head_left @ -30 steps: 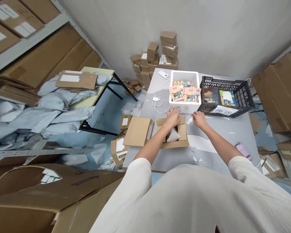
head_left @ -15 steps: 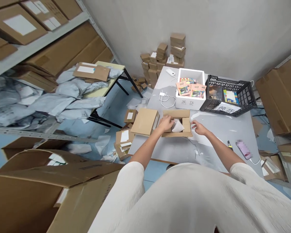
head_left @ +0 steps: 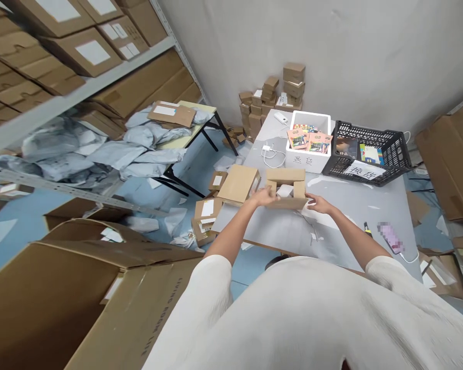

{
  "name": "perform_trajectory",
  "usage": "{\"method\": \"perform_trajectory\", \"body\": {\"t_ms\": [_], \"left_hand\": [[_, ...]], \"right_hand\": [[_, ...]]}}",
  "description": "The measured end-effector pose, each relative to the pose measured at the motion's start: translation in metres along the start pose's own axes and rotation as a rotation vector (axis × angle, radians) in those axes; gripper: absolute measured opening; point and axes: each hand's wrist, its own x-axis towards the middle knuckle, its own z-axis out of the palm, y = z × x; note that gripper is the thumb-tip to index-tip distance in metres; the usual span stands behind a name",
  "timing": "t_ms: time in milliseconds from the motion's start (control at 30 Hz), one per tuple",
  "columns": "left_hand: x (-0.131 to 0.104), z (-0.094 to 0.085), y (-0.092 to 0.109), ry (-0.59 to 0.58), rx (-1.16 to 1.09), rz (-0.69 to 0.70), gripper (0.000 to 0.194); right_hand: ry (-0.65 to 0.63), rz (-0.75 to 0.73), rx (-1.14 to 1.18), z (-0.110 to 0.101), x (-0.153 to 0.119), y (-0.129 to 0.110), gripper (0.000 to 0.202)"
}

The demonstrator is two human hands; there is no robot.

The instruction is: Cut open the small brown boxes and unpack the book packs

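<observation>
The Bench (head_left: 270, 226) and the Open Carton (head_left: 287, 203) on It

The bench is the largest thing here. At its far right corner stands a black crate (head_left: 398, 156), and just beside it, along the far edge, a white foam box (head_left: 299, 161) with pink booklets (head_left: 319, 143) in it. A closed carton (head_left: 237, 184) lies at the left edge, towards the near left corner. The open carton is to the right of it, between the foam box and the near edge, its flaps raised. The left hand (head_left: 265, 196) is at the left end of its front flap, and the right hand (head_left: 319, 204) at the right end. The fingers of both are half bent and reach the cardboard; I cannot tell if they grip it. A phone (head_left: 391, 237) lies near the right edge. Some white wrapping (head_left: 285, 190) shows inside the open carton. The smallest is a marker (head_left: 368, 229), just left of the phone.
</observation>
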Motion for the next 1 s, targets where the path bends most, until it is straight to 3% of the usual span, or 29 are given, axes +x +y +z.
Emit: {"method": "perform_trajectory", "body": {"t_ms": [100,233,333,433,733,1000], "left_hand": [[0.002,0.008,0.003,0.183,-0.051,-0.101,0.059],[0.0,0.029,0.015,0.463,-0.239,-0.185,0.063],[-0.008,0.044,0.026,0.528,-0.337,-0.217,0.057],[-0.022,0.055,0.028,0.588,-0.3,-0.27,0.062],[-0.045,0.071,-0.005,0.452,-0.415,-0.211,0.087],[-0.043,0.075,-0.022,0.323,-0.314,-0.028,0.069]], "right_hand": [[0.071,0.019,0.071,0.014,-0.004,0.0,0.069],[0.257,0.043,0.1,0.038,-0.006,0.001,0.058],[0.368,0.075,0.068,0.052,-0.006,0.0,0.056],[0.366,0.088,0.026,0.06,-0.005,-0.002,0.053],[0.383,0.191,0.144,0.068,0.002,-0.001,0.041],[0.556,0.356,0.007,0.078,0.007,-0.002,0.032]]}}
